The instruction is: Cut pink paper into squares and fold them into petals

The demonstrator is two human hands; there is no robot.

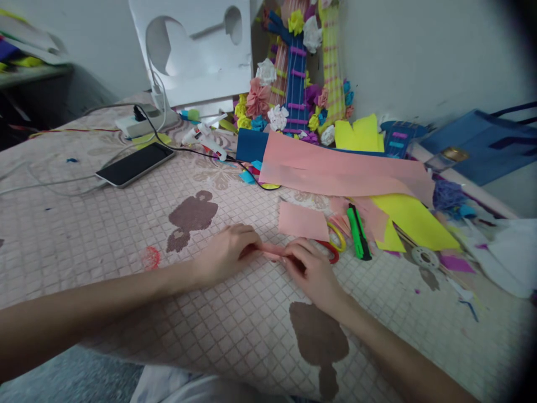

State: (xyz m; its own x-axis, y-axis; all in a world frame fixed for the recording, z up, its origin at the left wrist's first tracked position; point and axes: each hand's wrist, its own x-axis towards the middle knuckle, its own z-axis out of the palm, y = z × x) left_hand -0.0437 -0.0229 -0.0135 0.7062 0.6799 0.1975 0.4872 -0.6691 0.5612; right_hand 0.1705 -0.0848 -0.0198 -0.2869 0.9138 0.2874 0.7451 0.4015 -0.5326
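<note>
My left hand (pixel 229 253) and my right hand (pixel 310 267) meet in the middle of the patterned table cover (pixel 126 235). Both pinch a small pink strip of paper (pixel 272 250) held between their fingertips, low over the cover. Just beyond the strip lies a cut pink paper rectangle (pixel 302 220). Scissors with red and yellow handles (pixel 334 242) lie right of my right hand, partly hidden by it. A green utility knife (pixel 358 231) rests beside the scissors.
Large pink sheets (pixel 335 168) and yellow sheets (pixel 413 219) lie at the back right. A phone (pixel 135 164), a power strip (pixel 140 122) with cables, a glue gun (pixel 208 139), a paper-flower decoration (pixel 293 84) and a blue bag (pixel 482 143) line the far side.
</note>
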